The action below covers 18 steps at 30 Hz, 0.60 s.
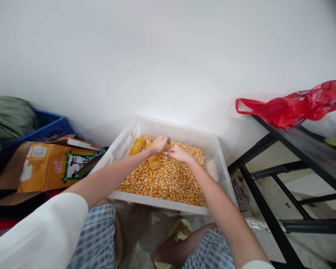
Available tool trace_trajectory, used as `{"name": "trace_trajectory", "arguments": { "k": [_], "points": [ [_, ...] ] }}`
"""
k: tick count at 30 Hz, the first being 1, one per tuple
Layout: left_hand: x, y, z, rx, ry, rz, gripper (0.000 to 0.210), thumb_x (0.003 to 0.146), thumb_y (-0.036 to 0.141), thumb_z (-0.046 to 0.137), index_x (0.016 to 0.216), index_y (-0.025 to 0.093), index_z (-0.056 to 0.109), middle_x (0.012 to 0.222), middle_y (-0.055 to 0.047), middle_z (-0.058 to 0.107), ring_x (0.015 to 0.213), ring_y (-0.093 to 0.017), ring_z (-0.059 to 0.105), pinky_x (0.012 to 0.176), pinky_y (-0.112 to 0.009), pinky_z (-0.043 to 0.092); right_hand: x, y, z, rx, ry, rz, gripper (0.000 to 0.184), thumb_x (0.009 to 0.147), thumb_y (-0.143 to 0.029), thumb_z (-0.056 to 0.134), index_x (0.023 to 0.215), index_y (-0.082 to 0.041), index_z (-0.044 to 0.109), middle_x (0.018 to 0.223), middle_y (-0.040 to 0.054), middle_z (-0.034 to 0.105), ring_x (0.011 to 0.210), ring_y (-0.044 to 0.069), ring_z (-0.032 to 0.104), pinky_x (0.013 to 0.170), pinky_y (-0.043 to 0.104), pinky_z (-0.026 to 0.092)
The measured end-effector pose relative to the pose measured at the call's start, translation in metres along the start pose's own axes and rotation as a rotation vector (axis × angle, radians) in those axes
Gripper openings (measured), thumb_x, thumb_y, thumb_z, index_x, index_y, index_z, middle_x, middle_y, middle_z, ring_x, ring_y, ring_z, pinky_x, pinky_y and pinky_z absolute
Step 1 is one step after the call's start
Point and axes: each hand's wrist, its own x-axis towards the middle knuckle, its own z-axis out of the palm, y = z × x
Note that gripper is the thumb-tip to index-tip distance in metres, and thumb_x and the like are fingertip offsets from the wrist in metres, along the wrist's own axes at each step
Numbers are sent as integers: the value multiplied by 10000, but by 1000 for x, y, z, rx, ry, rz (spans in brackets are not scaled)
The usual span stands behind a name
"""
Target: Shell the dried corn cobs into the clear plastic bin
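Observation:
My left hand (159,144) is closed around an ear of corn, most of it covered by my fingers. From the right side, my right hand (177,153) grips the same ear, its thumb pressed against the kernels. Both hands are over a white plastic tub (182,129). Loose yellow and pale corn kernels (168,183) spread across the tub in a thick layer. One whole ear of corn (137,145) lies at the left on the kernels. Another ear (154,163) rests just below my left hand.
On the left are an orange printed cardboard box (49,164) and a blue crate (50,125) with a green bag (9,116). A black metal frame (264,201) stands at the right, with a red plastic bag (294,106) on top. A white wall (168,63) rises behind the tub.

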Motion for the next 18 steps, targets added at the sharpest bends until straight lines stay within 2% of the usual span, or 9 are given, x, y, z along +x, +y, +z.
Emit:
{"name": "trace_trajectory", "arguments": {
  "k": [3,7,12,15,18],
  "points": [
    [1,-2,1,14,-15,6,440,805,299,233,582,171,590,659,-47,597,696,-166,517,677,-262,368,0,3,1,49,1,31,372,796,-370,501,509,-134,488,425,-76,269,409,62,242,435,207,168],
    [2,-2,3,52,-30,2,417,794,284,245,587,173,589,665,-52,595,697,-167,512,669,-257,363,1,9,3,146,4,118,295,789,-361,521,679,-109,625,414,-74,326,404,71,260,428,203,194],
    [1,2,5,84,-39,18,410,787,284,243,584,181,584,668,-52,597,704,-175,510,661,-264,356,-1,15,3,222,-24,168,317,799,-383,514,789,-98,651,405,-82,308,391,76,256,424,200,229],
    [1,4,4,69,-19,6,413,786,301,249,573,180,582,655,-51,594,694,-175,510,659,-266,356,-3,8,1,113,-22,126,310,816,-374,497,783,-109,654,429,-71,351,408,81,293,445,200,253],
    [3,1,-1,16,39,-47,458,797,358,235,561,170,579,641,-48,594,689,-172,520,673,-267,365,-4,-6,0,-109,52,22,310,835,-353,481,706,-117,635,504,-29,471,482,103,405,494,205,293]
  ]
}}
